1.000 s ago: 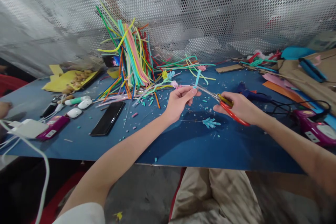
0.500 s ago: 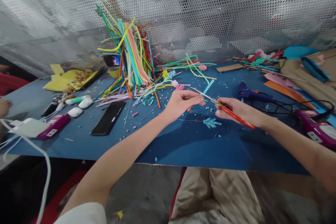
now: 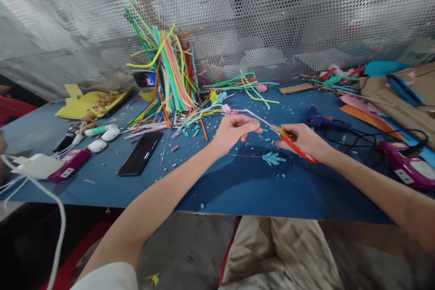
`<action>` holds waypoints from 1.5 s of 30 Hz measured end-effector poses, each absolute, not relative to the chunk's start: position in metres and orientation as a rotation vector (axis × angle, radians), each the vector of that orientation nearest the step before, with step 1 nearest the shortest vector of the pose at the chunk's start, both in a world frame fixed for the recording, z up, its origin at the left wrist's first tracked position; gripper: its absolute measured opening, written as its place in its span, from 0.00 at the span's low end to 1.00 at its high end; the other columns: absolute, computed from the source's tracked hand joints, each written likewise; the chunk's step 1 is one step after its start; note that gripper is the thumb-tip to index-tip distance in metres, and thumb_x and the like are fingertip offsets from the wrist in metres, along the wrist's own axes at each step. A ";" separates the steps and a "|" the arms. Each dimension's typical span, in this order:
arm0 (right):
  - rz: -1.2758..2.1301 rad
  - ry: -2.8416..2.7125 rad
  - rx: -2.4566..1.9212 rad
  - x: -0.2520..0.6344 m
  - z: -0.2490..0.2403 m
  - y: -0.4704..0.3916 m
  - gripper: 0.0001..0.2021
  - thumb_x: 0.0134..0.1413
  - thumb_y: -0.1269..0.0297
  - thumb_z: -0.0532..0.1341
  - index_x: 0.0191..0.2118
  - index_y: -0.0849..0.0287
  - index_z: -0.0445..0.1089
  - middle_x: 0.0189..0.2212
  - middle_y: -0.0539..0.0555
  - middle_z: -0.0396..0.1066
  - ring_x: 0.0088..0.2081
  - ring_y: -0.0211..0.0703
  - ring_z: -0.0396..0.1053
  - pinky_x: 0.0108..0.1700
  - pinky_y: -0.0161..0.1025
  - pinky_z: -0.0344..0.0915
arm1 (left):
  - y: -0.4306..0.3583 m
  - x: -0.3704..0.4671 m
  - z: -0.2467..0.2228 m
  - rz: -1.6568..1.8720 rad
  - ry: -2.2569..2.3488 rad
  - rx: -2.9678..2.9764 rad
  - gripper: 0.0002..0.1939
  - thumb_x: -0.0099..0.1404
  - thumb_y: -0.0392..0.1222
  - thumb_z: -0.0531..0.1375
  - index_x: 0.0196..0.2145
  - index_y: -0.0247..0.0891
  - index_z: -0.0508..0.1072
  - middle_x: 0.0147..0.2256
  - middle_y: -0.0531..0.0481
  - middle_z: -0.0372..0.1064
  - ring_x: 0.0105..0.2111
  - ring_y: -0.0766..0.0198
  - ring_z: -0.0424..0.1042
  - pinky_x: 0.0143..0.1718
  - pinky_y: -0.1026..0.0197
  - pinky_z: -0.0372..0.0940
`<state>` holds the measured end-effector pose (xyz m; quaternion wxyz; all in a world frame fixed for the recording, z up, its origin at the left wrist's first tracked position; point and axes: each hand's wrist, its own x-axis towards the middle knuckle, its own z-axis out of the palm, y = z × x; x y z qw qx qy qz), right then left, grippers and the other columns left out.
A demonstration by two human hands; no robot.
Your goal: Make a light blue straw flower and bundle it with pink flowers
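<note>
Pinching thumb and fingertips together, the left hand (image 3: 231, 135) is raised over the tabletop (image 3: 234, 195) just beside the scissors (image 3: 288, 139), whose blades slant past its fingers on the far side. The right hand (image 3: 302, 139) has its grip closed around the red and yellow handles.

What has changed most is the light blue strip: half a second ago it stuck out past the left fingertips, across the blades, and now it does not show at all. Whether it lies hidden in the left grip or has been let go, one cannot tell. The handles look more spread than they did, so the scissors seem to be reopened or reopening, though the gap between the blades is too fine to read. As a judgement, this looks like a pause between snips, with nothing visible under the blades.

Below the hands, a blue sprig (image 3: 273, 158) on a thin wire (image 3: 246, 156) lies where it lay, touched by neither hand. Small offcuts (image 3: 175, 148) are scattered around it and toward the phone (image 3: 140, 153). Behind the left hand lie small flowers (image 3: 226, 108), near the standing bundle of stems (image 3: 173, 72); the glue gun (image 3: 326, 121) rests beyond the right hand.
</note>
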<state>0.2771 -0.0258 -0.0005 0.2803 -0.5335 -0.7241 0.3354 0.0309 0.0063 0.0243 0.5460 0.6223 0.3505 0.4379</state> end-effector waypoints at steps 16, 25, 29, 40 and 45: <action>1.098 -1.460 -0.840 0.256 -0.007 -0.031 0.18 0.47 0.58 0.74 0.36 0.54 0.65 0.36 0.52 0.77 0.37 0.43 0.74 0.45 0.45 0.73 | -0.014 0.048 -0.001 0.871 0.888 1.859 0.17 0.68 0.53 0.63 0.43 0.36 0.81 0.37 0.47 0.81 0.34 0.64 0.78 0.36 0.65 0.69; 1.011 -1.400 -0.898 0.255 -0.006 -0.030 0.17 0.45 0.63 0.75 0.33 0.55 0.65 0.32 0.51 0.78 0.36 0.44 0.77 0.44 0.44 0.74 | -0.011 0.045 0.007 0.824 0.966 2.125 0.17 0.68 0.55 0.62 0.38 0.39 0.81 0.32 0.52 0.80 0.27 0.68 0.73 0.31 0.65 0.64; 0.935 -1.372 -0.944 0.261 -0.006 -0.026 0.16 0.45 0.62 0.75 0.32 0.55 0.65 0.31 0.50 0.78 0.36 0.44 0.76 0.44 0.44 0.73 | 0.017 0.025 0.019 0.907 1.211 2.352 0.14 0.72 0.50 0.57 0.39 0.41 0.80 0.32 0.53 0.79 0.27 0.68 0.71 0.33 0.63 0.63; 0.934 -1.389 -0.996 0.264 -0.006 -0.025 0.19 0.45 0.57 0.75 0.33 0.55 0.64 0.33 0.52 0.78 0.38 0.46 0.75 0.49 0.49 0.71 | 0.087 -0.043 -0.001 0.600 1.892 2.581 0.14 0.67 0.41 0.63 0.50 0.48 0.78 0.51 0.46 0.69 0.52 0.52 0.69 0.53 0.53 0.63; 0.928 -1.400 -0.997 0.265 -0.007 -0.024 0.16 0.48 0.58 0.73 0.34 0.55 0.65 0.33 0.52 0.78 0.37 0.44 0.74 0.48 0.47 0.70 | 0.084 -0.037 -0.005 0.608 1.918 2.618 0.09 0.67 0.42 0.63 0.45 0.48 0.79 0.52 0.46 0.68 0.54 0.50 0.67 0.54 0.50 0.62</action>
